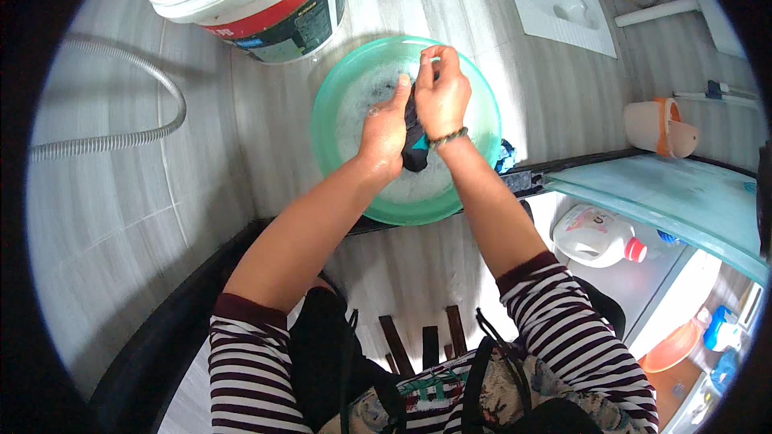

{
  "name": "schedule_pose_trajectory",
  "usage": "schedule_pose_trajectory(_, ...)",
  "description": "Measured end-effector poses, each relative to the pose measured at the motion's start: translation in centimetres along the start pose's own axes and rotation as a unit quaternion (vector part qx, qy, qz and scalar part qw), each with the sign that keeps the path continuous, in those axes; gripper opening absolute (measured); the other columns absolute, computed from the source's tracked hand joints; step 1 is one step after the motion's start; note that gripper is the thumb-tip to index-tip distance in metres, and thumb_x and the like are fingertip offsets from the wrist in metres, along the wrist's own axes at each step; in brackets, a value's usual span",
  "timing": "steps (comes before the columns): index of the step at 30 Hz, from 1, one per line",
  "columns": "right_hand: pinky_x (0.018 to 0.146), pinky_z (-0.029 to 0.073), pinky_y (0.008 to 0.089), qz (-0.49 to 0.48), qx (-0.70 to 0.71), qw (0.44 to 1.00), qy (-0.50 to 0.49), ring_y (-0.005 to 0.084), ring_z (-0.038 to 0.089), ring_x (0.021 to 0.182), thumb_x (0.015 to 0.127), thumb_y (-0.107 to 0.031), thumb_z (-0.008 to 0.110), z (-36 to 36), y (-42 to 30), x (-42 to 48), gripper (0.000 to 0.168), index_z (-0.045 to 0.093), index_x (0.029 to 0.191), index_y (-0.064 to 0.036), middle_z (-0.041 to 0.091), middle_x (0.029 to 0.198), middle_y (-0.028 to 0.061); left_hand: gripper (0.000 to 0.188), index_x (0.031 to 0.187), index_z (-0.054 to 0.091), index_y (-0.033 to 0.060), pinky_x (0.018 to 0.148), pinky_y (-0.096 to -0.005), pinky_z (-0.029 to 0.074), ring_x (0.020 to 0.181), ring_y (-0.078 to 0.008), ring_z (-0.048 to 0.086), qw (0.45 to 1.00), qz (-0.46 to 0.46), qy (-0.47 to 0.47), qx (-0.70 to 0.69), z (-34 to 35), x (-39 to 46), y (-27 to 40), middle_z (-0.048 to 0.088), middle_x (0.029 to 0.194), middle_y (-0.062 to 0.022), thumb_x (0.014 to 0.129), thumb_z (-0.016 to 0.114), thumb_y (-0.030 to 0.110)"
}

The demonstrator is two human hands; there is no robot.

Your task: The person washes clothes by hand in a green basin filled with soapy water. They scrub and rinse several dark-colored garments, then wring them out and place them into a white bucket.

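A green plastic basin (329,166) sits on the floor before me, holding sudsy water. Above the suds, a wet black cloth item (415,160) with a small teal patch hangs between my hands. My left hand (386,129) grips it from the left, thumb up, with foam on the skin. On the other side my right hand (443,90), a braided bracelet at its wrist, is closed on the same cloth with curled fingers. The cloth's upper part is mostly hidden by my hands.
A large paint bucket (283,24) stands beyond the basin at left. A grey corrugated hose (175,102) lies left. At right are a squat toilet (561,3), an orange-and-white bucket (648,128), a glass door panel (663,193) and a white detergent jug (594,235).
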State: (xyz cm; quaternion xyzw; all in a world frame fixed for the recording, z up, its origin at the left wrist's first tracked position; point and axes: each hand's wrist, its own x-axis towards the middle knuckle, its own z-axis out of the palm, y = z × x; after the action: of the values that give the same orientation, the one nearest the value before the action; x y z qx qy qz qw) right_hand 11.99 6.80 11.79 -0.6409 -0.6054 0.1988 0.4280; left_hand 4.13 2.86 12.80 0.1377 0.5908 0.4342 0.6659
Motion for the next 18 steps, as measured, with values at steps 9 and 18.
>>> schedule_pose_trajectory(9, 0.052, 0.043, 0.0348, 0.056, 0.097, 0.993, -0.021, 0.0229, 0.056, 0.055, 0.082, -0.019, 0.056, 0.3, 2.7, 0.3, 0.013, 0.055, 0.080, -0.006, 0.059, 0.068, 0.0099, 0.036, 0.092, 0.056, 0.0017, 0.073, -0.0294, 0.045, 0.079, -0.0144, 0.056, 0.990, -0.019, -0.082, -0.109, -2.7, 1.1, 0.5, 0.058, 0.090, -0.0061, 0.086, 0.053, 0.037)
schedule_pose_trajectory(18, 0.065, 0.042, 0.0251, 0.072, 0.226, 0.951, -0.198, 0.0122, 0.053, 0.070, 0.079, -0.020, 0.063, -2.4, 3.4, 0.6, 0.018, 0.060, 0.079, -0.002, 0.058, 0.070, 0.0029, 0.028, 0.108, 0.052, -0.0001, 0.082, -0.0270, 0.043, 0.090, -0.0132, 0.055, 0.957, 0.038, -0.273, -0.090, -4.9, 1.8, 2.5, 0.058, 0.100, -0.0047, 0.083, 0.052, 0.012)
